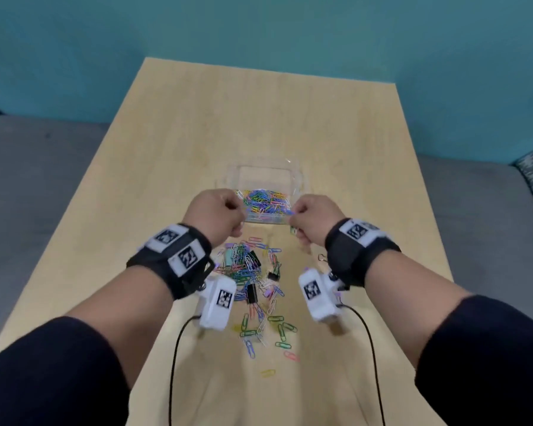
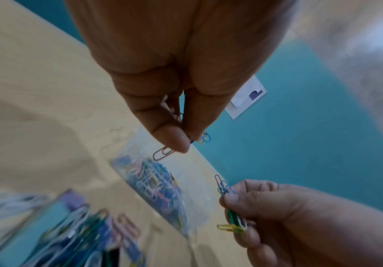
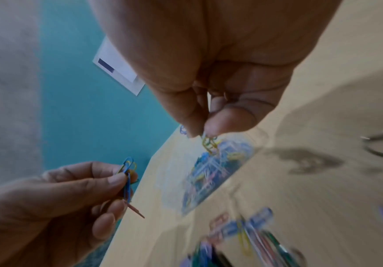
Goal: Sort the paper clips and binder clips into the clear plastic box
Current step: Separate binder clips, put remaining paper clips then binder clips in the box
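Coated wire paper clips (image 1: 253, 272) look light, slick and tangle-prone, so best pinched in small bunches; head view, centre frame: left hand (image 1: 219, 215) & right hand (image 1: 310, 221) at the clear plastic box (image 1: 296, 175), grip hidden; left wrist view: thumb & fingers pinch a red clip; right wrist view: fingers nip yellow clips over the box, lower-right pile blurred.
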The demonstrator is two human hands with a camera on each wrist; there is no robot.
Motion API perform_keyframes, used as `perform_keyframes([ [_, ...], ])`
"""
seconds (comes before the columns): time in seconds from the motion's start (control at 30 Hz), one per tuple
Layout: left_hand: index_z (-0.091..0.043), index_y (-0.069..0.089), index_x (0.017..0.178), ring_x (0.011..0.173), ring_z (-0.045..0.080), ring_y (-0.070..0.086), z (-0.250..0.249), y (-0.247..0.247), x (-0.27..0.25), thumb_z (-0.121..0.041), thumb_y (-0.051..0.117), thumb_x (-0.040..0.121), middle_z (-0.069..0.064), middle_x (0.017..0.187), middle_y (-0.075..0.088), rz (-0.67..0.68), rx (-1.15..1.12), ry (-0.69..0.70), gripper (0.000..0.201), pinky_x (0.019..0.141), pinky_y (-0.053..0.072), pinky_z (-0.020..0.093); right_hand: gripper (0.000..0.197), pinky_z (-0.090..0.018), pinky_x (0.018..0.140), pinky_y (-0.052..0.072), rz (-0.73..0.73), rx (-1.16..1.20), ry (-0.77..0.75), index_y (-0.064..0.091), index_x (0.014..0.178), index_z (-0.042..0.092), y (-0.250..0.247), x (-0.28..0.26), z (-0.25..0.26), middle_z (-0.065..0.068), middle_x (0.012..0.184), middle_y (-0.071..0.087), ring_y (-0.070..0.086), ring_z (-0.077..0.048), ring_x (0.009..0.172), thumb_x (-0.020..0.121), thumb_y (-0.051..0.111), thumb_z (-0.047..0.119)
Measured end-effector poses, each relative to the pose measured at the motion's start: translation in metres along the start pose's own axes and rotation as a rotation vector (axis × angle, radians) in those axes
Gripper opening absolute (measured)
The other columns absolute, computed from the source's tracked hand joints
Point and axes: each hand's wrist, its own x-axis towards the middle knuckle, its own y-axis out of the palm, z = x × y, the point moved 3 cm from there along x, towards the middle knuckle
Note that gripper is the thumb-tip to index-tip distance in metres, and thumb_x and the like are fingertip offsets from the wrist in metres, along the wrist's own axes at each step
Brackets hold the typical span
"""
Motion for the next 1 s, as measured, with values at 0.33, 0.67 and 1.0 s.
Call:
perform_keyframes([
  [0.33, -0.023, 0.064, 0.114, 0.08, 0.026, 0.065, 0.009, -0.003, 0.016, -0.024, 0.061, 0.086, 0.004, 0.107, 0.061, -0.085, 0.328, 0.141, 0.028, 0.082, 0.051, 0.035, 0.027, -0.041, 0.081, 0.053, -0.077, -0.216, -0.15, 0.062, 0.109, 0.016, 0.002, 0.003, 0.013, -0.009, 0.099, 0.067, 0.065, -0.03, 0.087, 0.085, 0.06, 0.029],
  [0.67, -0.029, 0.047, 0.128, 0.093, 0.015, 0.057, 0.106, 0.048, -0.145, -0.047, 0.068, 0.074, -0.008, 0.113, 0.045, 0.244, 0.554, 0.081, 0.061, 0.081, 0.041, 0.025, 0.066, -0.026, 0.083, 0.042, 0.309, -0.646, -0.223, 0.024, 0.138, 0.032, 0.061, -0.142, -0.111, 0.006, 0.121, 0.031, 0.048, -0.017, 0.1, 0.085, 0.06, 0.047],
  [1.0, -0.033, 0.044, 0.129, 0.09, 0.019, 0.045, 0.109, 0.088, -0.131, -0.028, 0.063, 0.081, -0.004, 0.1, 0.037, 0.149, 0.633, 0.263, 0.052, 0.077, 0.044, 0.03, 0.049, -0.037, 0.074, 0.05, 0.078, -0.622, -0.372, 0.041, 0.133, 0.027, 0.099, -0.118, -0.099, -0.002, 0.107, 0.039, 0.047, -0.024, 0.093, 0.086, 0.058, 0.023],
])
